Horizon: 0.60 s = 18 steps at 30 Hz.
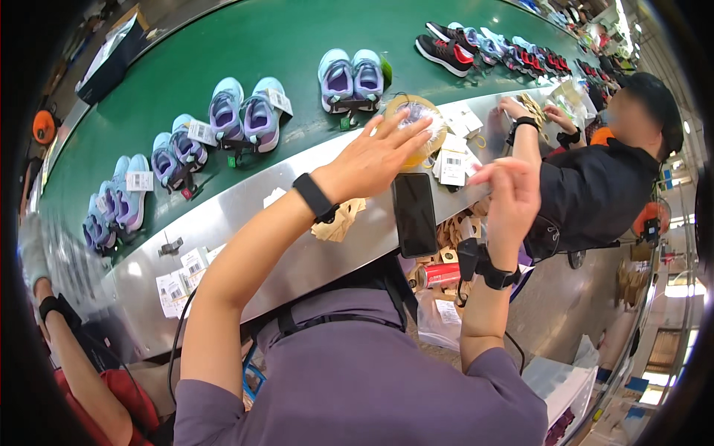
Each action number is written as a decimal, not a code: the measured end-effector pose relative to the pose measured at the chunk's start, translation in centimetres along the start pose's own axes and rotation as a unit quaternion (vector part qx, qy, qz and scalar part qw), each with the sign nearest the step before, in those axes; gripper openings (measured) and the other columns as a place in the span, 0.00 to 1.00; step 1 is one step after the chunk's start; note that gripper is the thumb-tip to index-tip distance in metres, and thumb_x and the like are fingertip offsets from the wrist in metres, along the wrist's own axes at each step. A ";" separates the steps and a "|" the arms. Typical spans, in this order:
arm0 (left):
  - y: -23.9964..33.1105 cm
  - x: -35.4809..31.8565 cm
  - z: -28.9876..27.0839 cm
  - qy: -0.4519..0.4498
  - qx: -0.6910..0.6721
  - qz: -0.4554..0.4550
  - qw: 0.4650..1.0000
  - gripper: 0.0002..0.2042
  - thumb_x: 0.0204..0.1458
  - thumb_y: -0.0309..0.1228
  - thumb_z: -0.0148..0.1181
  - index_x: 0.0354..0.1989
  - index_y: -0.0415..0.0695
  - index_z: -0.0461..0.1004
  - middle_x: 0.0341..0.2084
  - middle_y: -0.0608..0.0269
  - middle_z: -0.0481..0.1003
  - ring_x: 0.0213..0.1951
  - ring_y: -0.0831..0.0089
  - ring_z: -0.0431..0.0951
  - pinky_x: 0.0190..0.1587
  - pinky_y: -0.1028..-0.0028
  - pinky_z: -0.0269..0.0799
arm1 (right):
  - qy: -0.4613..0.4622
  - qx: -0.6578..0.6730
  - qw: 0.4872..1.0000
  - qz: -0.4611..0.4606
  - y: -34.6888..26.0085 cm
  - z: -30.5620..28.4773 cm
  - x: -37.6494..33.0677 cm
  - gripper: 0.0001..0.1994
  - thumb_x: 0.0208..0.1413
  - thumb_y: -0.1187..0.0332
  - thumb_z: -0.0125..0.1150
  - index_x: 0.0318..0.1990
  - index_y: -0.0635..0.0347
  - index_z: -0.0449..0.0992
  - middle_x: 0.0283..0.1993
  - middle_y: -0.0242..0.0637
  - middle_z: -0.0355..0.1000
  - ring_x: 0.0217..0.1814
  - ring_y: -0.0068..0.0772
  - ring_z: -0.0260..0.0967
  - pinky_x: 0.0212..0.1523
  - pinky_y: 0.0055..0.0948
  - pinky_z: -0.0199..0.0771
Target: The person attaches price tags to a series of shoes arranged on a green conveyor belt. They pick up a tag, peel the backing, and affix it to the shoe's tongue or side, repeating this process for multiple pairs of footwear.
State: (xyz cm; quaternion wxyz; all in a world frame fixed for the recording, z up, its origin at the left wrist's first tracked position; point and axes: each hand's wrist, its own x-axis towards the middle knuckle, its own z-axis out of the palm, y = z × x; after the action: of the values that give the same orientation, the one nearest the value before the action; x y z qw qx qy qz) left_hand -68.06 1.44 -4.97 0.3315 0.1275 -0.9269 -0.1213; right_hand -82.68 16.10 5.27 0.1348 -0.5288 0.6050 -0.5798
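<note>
My left hand (379,154) reaches across the metal ledge with its fingers stretched out over a round yellow dish-like thing (440,137). White and clear thin strands (418,113) show in its middle. My right hand (509,199) is raised to the right of a black phone (416,215), its fingers curled together. Motion blurs its fingertips, and what they hold, if anything, is hidden. Between the hands lie white printed tags (452,165). Beyond my left hand, a pair of light blue and purple sneakers (351,80) stands on the green belt.
More blue sneakers with white tags (245,115) line the green belt (297,30) leftward; black and red sneakers (446,53) stand far right. Loose tags (175,290) and tan paper pieces (338,221) lie on the ledge (223,215). Co-workers work at right (587,189) and left (85,372).
</note>
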 end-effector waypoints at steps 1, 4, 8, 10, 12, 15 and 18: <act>0.7 -0.9 -1.7 0.013 -0.021 -0.029 0.999 0.33 0.44 0.24 0.58 0.62 0.44 0.56 0.64 0.58 0.55 0.64 0.58 0.56 0.63 0.58 0.54 | -0.058 0.001 0.997 0.050 0.3 0.6 -0.7 0.02 0.59 0.76 0.50 0.36 0.63 0.68 0.29 0.36 0.71 0.30 0.23 0.69 0.36 0.23 0.72; -0.4 -5.6 -5.5 0.064 -0.130 -0.173 0.974 0.21 0.46 0.26 0.61 0.51 0.42 0.69 0.51 0.54 0.69 0.50 0.60 0.70 0.50 0.67 0.67 | -0.215 -0.016 0.961 0.176 1.1 3.7 -2.6 0.03 0.59 0.75 0.50 0.37 0.62 0.70 0.25 0.29 0.66 0.26 0.17 0.63 0.29 0.19 0.67; -1.4 -13.4 -9.6 0.028 -0.172 -0.465 0.868 0.10 0.48 0.31 0.61 0.32 0.36 0.76 0.23 0.55 0.76 0.26 0.66 0.75 0.30 0.71 0.68 | -0.355 -0.146 0.915 0.123 3.6 8.0 -4.6 0.06 0.55 0.70 0.55 0.36 0.62 0.70 0.25 0.43 0.67 0.25 0.34 0.66 0.27 0.30 0.65; -1.0 -16.7 -9.1 0.018 -0.080 -0.509 0.857 0.10 0.48 0.33 0.61 0.29 0.36 0.76 0.20 0.55 0.75 0.23 0.68 0.73 0.27 0.72 0.67 | -0.412 -0.223 0.876 0.111 4.5 10.1 -4.9 0.11 0.51 0.65 0.60 0.36 0.63 0.71 0.29 0.46 0.71 0.29 0.44 0.70 0.30 0.36 0.68; -0.7 -18.1 -7.8 0.005 -0.093 -0.524 0.847 0.12 0.46 0.36 0.62 0.25 0.38 0.75 0.21 0.54 0.75 0.25 0.61 0.74 0.28 0.66 0.66 | -0.367 -0.279 0.888 0.010 6.1 11.5 -5.7 0.12 0.50 0.64 0.61 0.35 0.63 0.70 0.30 0.46 0.71 0.31 0.46 0.70 0.32 0.39 0.69; -0.4 -17.8 -5.7 -0.006 -0.056 -0.521 0.852 0.17 0.44 0.41 0.64 0.21 0.38 0.70 0.21 0.54 0.73 0.27 0.56 0.73 0.29 0.62 0.65 | -0.338 -0.347 0.874 -0.022 7.5 12.1 -6.2 0.17 0.46 0.57 0.64 0.33 0.63 0.70 0.32 0.46 0.72 0.33 0.49 0.71 0.33 0.41 0.71; -0.2 -16.5 -4.1 -0.022 0.006 -0.524 0.851 0.20 0.41 0.44 0.66 0.20 0.39 0.68 0.23 0.54 0.72 0.28 0.55 0.73 0.28 0.61 0.65 | -0.351 -0.356 0.866 0.026 8.2 12.1 -6.1 0.17 0.45 0.56 0.64 0.32 0.61 0.70 0.29 0.45 0.73 0.31 0.49 0.71 0.31 0.40 0.70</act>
State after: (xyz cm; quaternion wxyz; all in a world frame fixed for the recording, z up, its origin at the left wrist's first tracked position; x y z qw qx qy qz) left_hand -53.07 5.92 -11.56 0.1974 0.5938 -0.7301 -0.2744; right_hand -74.83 12.33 -7.97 0.1562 -0.6936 0.6964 -0.0976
